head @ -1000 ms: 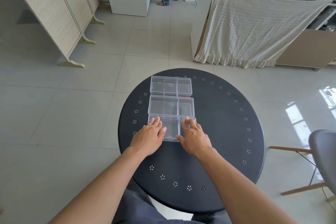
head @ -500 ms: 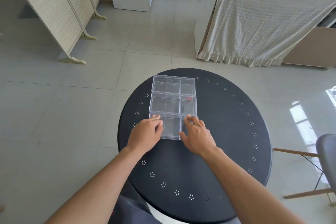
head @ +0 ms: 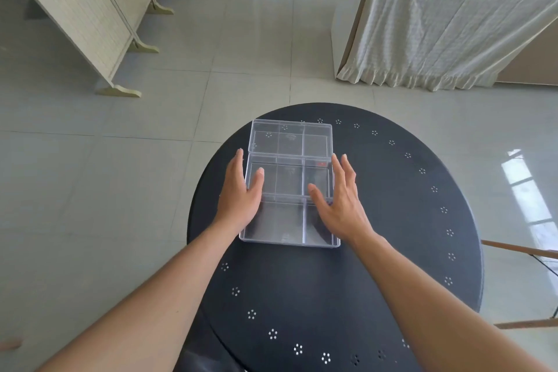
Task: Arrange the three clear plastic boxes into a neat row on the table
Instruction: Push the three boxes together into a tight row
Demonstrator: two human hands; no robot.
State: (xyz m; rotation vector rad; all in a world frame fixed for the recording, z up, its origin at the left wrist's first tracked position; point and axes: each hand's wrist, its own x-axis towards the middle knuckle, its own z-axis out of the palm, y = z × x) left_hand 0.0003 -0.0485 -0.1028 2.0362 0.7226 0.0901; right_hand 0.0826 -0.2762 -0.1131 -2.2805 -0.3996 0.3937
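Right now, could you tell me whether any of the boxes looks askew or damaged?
Nothing stands out. The far box, middle box and near box sit edge to edge in a straight line on the black table, with no visible damage.

head camera looks steeply down, close over the table (head: 377, 220).

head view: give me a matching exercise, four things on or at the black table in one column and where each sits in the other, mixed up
Things:
1. far box
2. middle box
3. near box
4. left hand

Places:
A. closest to the person
B. flat against the middle box's left side
C. by the table's far edge
D. between the two hands

Pairs: 1-C, 2-D, 3-A, 4-B
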